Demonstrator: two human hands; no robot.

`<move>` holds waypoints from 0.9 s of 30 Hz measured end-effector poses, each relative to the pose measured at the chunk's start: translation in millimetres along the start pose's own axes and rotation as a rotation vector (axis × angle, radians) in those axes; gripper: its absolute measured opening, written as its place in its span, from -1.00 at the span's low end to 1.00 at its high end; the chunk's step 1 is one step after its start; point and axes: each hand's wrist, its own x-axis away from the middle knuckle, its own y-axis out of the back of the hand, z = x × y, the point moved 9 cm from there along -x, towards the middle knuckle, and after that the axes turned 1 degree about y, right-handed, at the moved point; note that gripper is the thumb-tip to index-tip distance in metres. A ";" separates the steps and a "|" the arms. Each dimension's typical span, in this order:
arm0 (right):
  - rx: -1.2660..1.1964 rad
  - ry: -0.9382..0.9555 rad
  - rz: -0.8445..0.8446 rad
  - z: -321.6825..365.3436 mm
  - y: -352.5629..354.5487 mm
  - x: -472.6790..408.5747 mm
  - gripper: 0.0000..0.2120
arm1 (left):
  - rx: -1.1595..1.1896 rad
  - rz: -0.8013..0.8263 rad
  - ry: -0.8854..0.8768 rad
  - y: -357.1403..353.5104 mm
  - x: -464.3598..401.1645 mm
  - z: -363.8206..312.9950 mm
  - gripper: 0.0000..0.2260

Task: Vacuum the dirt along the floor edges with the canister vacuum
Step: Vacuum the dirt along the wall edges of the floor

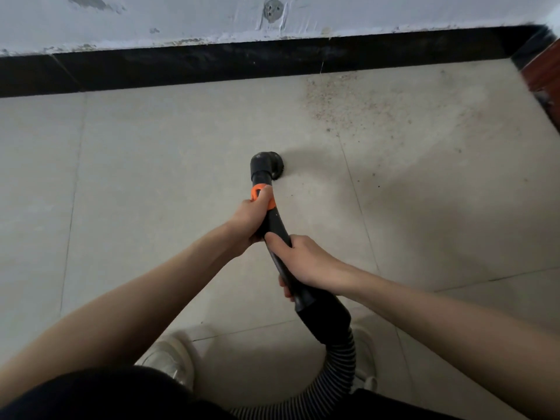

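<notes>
A black vacuum wand [274, 225] with an orange collar [257, 194] runs from the middle of the view down to a ribbed hose [339, 368] at the bottom. Its round brush nozzle [269, 166] rests on the pale tiled floor [151, 177]. My left hand [251, 219] grips the wand just below the orange collar. Lower on the wand, my right hand [300, 262] is wrapped around the black tube. A patch of sandy dirt [342, 101] lies against the black skirting [212, 65], up and to the right of the nozzle. The canister is out of view.
A rough white wall [181, 16] rises above the skirting. A red-brown door or frame [545, 68] stands at the right corner. My two light shoes [169, 356] stand on the tiles at the bottom, with the hose curling between them.
</notes>
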 end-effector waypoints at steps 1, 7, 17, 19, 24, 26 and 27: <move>-0.011 0.002 -0.003 2.1 1.6 -3.2 -0.59 | -0.004 0.002 -0.003 0.3 -2.6 -4.0 -0.72; 0.018 -0.013 -0.051 -10.1 5.5 1.3 -0.57 | -0.107 0.095 -0.007 -15.0 -6.0 -0.5 -0.68; -0.141 -0.075 -0.145 -41.5 26.6 25.8 -0.59 | -0.178 0.154 -0.012 -61.9 -1.7 6.6 -0.67; -0.136 -0.074 -0.117 -43.5 20.8 29.6 -0.60 | -0.116 0.126 0.011 -57.8 2.1 15.9 -0.66; -0.144 -0.079 -0.067 -53.9 4.5 41.5 -0.62 | -0.046 0.085 0.046 -44.0 14.0 42.6 -0.64; -0.149 -0.089 -0.085 -60.3 2.2 43.8 -0.63 | -0.051 0.116 0.045 -45.2 16.6 46.4 -0.65; -0.151 -0.093 -0.105 -63.0 1.8 44.4 -0.63 | -0.066 0.133 0.037 -46.6 16.8 46.7 -0.66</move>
